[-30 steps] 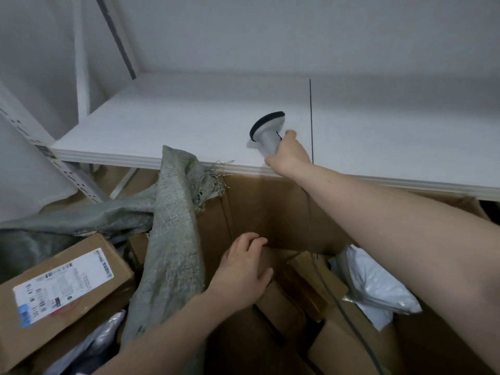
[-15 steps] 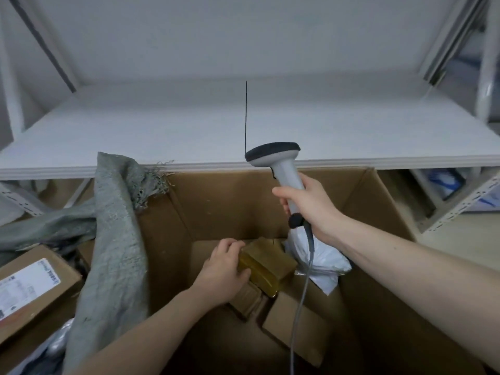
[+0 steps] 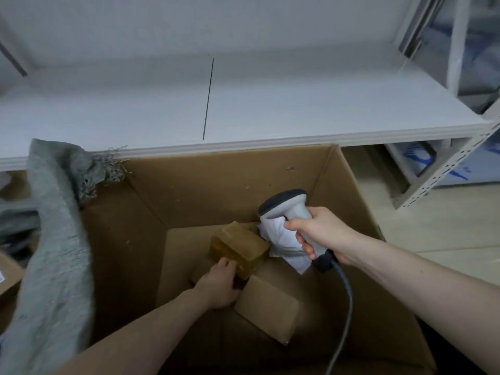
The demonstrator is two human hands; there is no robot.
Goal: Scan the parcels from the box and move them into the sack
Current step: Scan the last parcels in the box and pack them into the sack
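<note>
Nearest, the left hand [image 3: 220,286] reaches down into the cardboard box [image 3: 349,185] and grips the near end of a tape-wrapped parcel [image 3: 239,249]; its fingers curl under the parcel's edge, though the fingertips are hidden, so I cannot tell how firmly they bite. Just beside it lies a plain brown carton [image 3: 270,307], touching the taped parcel's lower corner; a white poly mailer [image 3: 284,242] sits behind, against the box wall. The right hand [image 3: 319,234] holds the scanner [image 3: 290,212] above the mailer, fingers wrapped tight round the handle, its cable [image 3: 346,307] trailing toward the viewer. The sack [image 3: 54,239] hangs over the box's left rim; beyond is a white shelf [image 3: 243,104]. To do this well, I would lift the parcel clear, turn its label up toward the scanner's head, and hold both steady; no label shows yet.
</note>
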